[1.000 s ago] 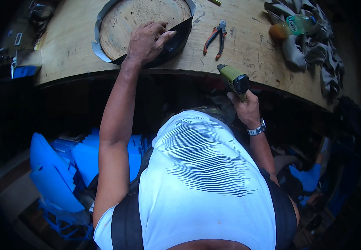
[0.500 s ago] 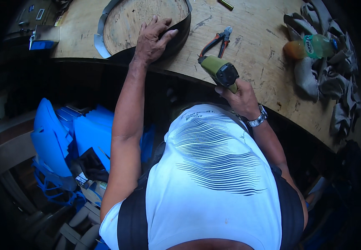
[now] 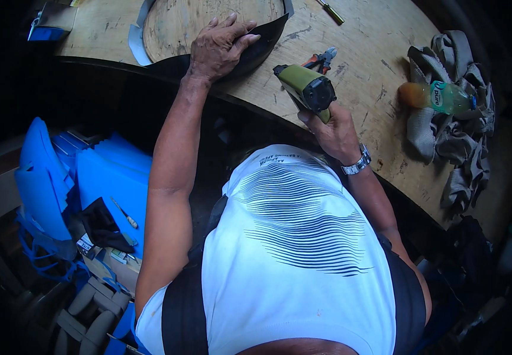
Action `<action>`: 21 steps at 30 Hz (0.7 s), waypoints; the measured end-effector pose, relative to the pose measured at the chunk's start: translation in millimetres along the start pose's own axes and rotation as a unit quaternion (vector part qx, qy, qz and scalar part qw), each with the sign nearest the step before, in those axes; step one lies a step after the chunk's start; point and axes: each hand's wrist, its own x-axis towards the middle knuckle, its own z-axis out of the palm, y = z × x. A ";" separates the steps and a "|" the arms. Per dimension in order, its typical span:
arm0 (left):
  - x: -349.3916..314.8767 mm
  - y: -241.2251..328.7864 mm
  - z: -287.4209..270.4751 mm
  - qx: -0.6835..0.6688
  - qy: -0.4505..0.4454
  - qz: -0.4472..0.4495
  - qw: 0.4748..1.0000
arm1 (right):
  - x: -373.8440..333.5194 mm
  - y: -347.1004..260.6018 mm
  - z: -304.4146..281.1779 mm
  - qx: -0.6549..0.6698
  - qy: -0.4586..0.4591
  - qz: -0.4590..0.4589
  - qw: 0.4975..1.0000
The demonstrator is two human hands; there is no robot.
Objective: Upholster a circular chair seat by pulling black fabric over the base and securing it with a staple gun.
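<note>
A round wooden board (image 3: 176,29) lies on the workbench, with a black strip (image 3: 262,50) along its near and right edge and a pale grey strip (image 3: 137,44) along its left. My left hand (image 3: 220,50) rests over the near rim, fingers apart, touching the black strip. My right hand (image 3: 334,133) is closed round the grip of an olive-green staple gun (image 3: 303,83) with a black end cap, held above the bench's front edge. Just beyond it lie cutting pliers (image 3: 325,59), their handles partly hidden by the gun.
On the right of the worn wooden workbench (image 3: 368,94), a bottle (image 3: 445,97) lies on crumpled grey cloth (image 3: 454,139). A screwdriver (image 3: 331,13) sits at the far side. Blue sheets (image 3: 111,171) with a thin-handled tool (image 3: 124,213) are stacked low on the left.
The staple gun has moved left and now covers most of the pliers' handles. The black strip stands farther out at the board's right. My left hand stays at the rim as the view shifts.
</note>
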 end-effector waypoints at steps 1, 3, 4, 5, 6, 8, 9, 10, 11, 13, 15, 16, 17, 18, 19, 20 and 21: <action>0.5 0.0 0.2 0.003 0.001 -0.001 1.000 | 2.5 -0.9 2.3 -0.003 0.007 -0.010 1.000; 1.0 -0.1 0.7 0.004 0.001 -0.003 1.000 | 5.7 -2.3 5.7 0.000 -0.001 -0.012 1.000; 1.0 0.0 0.9 0.015 0.005 0.002 1.000 | 6.1 -2.5 5.7 -0.005 -0.005 -0.014 1.000; 0.7 0.1 0.9 0.028 0.010 0.010 1.000 | 5.2 -2.2 4.4 -0.001 -0.006 -0.014 1.000; 0.5 0.2 0.7 0.028 0.010 0.009 1.000 | 3.6 -1.2 0.9 -0.028 0.005 -0.023 0.999; -0.2 1.0 -0.4 0.001 0.020 0.015 1.000 | -2.1 3.7 -11.1 -0.076 0.034 -0.028 0.996; -0.3 2.1 -0.8 0.013 0.027 0.030 0.999 | -7.9 7.6 -19.1 -0.098 0.062 0.001 0.993; -0.7 3.0 -1.9 0.017 0.021 0.027 0.999 | -14.4 13.0 -28.3 -0.120 0.092 0.022 0.988; -0.4 4.2 -2.5 0.011 0.018 0.023 1.000 | -17.7 21.0 -38.0 -0.147 0.117 0.036 0.982; 1.5 6.7 -4.7 0.013 0.022 0.040 0.999 | -26.3 40.6 -55.5 -0.244 0.156 0.042 0.956; 6.6 9.3 -9.8 -0.009 0.020 0.038 0.999 | -32.9 62.7 -66.6 -0.285 0.194 0.051 0.937; 12.4 10.0 -14.2 -0.029 0.007 0.017 0.999 | -35.1 73.1 -68.7 -0.333 0.217 0.086 0.914; 18.9 10.3 -20.5 -0.024 0.017 0.039 0.999 | -39.9 81.6 -71.7 -0.334 0.207 0.114 0.912; 28.1 10.2 -27.9 -0.021 0.006 0.052 0.998 | -43.5 88.8 -72.2 -0.316 0.217 0.103 0.918; 38.6 9.5 -36.6 -0.098 -0.020 -0.019 0.995 | -47.1 94.3 -72.2 -0.321 0.212 0.116 0.916; 50.4 7.6 -47.6 -0.176 -0.038 -0.074 0.981 | -50.3 98.2 -71.2 -0.330 0.212 0.127 0.911; 67.7 2.6 -62.2 -0.167 -0.048 -0.086 0.981 | -53.0 100.3 -70.0 -0.333 0.219 0.110 0.911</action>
